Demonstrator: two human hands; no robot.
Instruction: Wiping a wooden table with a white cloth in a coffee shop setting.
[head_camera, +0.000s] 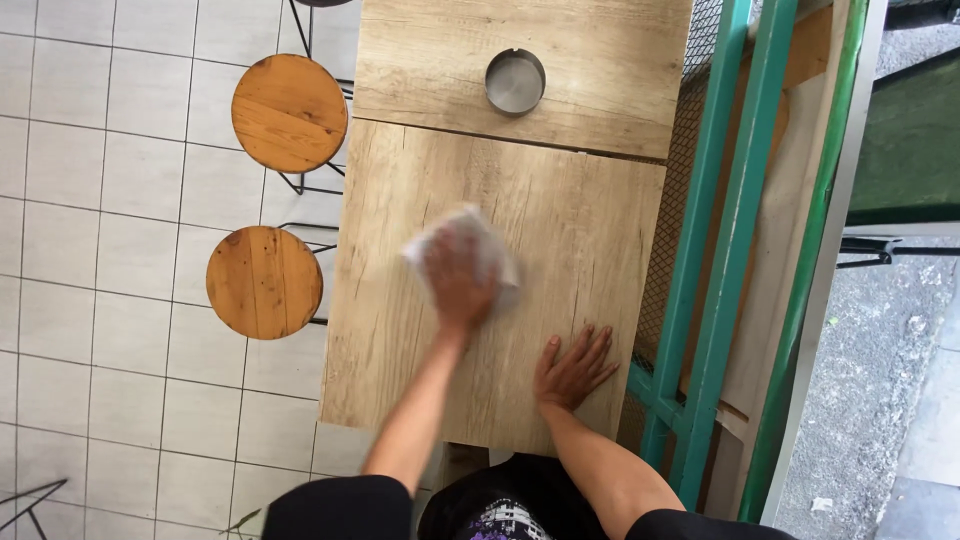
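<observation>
Wiping under way: left hand (458, 280) presses a crumpled white cloth (470, 250) mid-worktop, fingers curled on it, on the pale oak-grain worktop (560, 210), right hand (572, 368) splayed flat near its near right corner; unwiped far edge likely next.

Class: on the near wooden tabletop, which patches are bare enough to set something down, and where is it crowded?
Bare: between the cloth and the far seam, and left of the left hand. Crowded: near right, around the right hand.
</observation>
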